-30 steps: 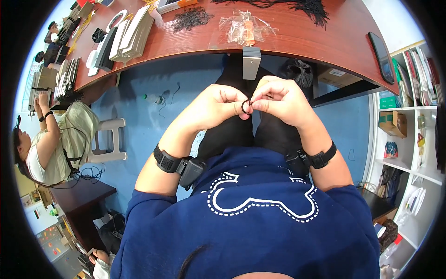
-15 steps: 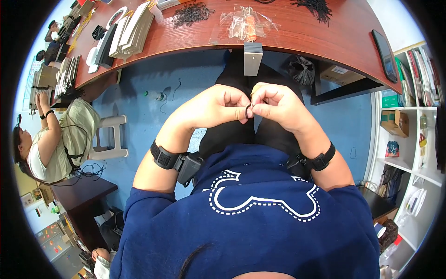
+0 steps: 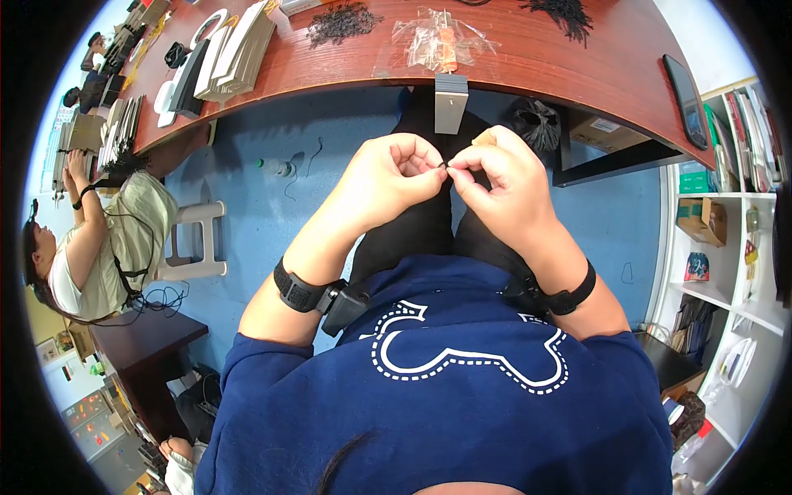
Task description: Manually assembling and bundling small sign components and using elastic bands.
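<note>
Above my lap, my left hand point(image 3: 394, 177) and my right hand point(image 3: 505, 181) meet fingertip to fingertip. Each is closed in a pinch on a short piece of thin black cord point(image 3: 444, 165), most of which the fingers hide. Just beyond them, at the table's front edge, a grey block-like stack point(image 3: 450, 109) juts out over my legs. Behind it on the table lies crumpled clear plastic wrap point(image 3: 421, 45) around an orange item point(image 3: 447, 49). A tangle of black cords point(image 3: 342, 25) and a bundle of black strings point(image 3: 561, 16) lie farther back.
The reddish-brown table point(image 3: 330, 70) carries white paper bags point(image 3: 243, 58) at left and a phone point(image 3: 683, 99) on its right edge. At left, another person point(image 3: 107, 239) works beside a plastic stool point(image 3: 198, 239). A bottle point(image 3: 276, 167) lies on the floor; white shelves point(image 3: 718, 293) stand right.
Both hands have risen slightly toward the table. The cord's loop, visible before, is now mostly hidden between the fingertips, and my right hand's fingers have lifted and spread more.
</note>
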Available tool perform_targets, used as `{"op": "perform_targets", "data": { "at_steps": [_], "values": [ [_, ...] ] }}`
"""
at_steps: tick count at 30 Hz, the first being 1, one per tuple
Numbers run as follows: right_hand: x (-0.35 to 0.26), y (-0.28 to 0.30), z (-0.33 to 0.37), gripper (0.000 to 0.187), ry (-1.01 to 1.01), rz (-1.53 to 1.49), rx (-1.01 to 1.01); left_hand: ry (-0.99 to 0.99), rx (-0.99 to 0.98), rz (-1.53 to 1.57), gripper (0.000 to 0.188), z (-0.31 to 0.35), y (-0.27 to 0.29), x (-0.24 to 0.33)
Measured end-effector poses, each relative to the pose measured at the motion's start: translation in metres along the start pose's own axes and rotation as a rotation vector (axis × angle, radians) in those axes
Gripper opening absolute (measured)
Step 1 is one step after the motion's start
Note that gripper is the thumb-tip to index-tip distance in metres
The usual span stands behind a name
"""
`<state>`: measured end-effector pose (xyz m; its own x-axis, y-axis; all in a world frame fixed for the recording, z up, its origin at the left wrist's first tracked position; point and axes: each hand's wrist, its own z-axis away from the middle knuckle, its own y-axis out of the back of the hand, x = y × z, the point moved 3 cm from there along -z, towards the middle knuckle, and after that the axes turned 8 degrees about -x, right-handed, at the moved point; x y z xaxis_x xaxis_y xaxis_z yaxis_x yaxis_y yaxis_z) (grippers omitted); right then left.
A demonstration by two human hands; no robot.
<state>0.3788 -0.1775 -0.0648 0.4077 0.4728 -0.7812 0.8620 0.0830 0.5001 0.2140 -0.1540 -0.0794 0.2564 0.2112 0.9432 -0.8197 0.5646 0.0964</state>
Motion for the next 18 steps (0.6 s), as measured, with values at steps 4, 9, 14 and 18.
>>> {"op": "perform_targets", "data": {
  "at_steps": [4, 9, 14, 18],
  "values": [
    [-0.011, 0.004, 0.0, 0.008, 0.067, 0.114, 0.02, -0.017, -0.031, 0.073, 0.008, 0.003, -0.001, 0.001],
    [-0.015, 0.004, 0.001, 0.007, 0.095, 0.156, 0.019, -0.039, -0.053, 0.078, 0.01, 0.006, -0.001, 0.003],
    [-0.017, 0.002, 0.002, 0.007, 0.103, 0.195, 0.03, -0.029, -0.068, 0.203, 0.012, 0.006, -0.003, 0.0],
    [-0.021, 0.001, 0.003, 0.012, 0.097, 0.197, 0.039, -0.06, -0.01, 0.248, 0.011, 0.003, -0.003, -0.004]
  ]
}}
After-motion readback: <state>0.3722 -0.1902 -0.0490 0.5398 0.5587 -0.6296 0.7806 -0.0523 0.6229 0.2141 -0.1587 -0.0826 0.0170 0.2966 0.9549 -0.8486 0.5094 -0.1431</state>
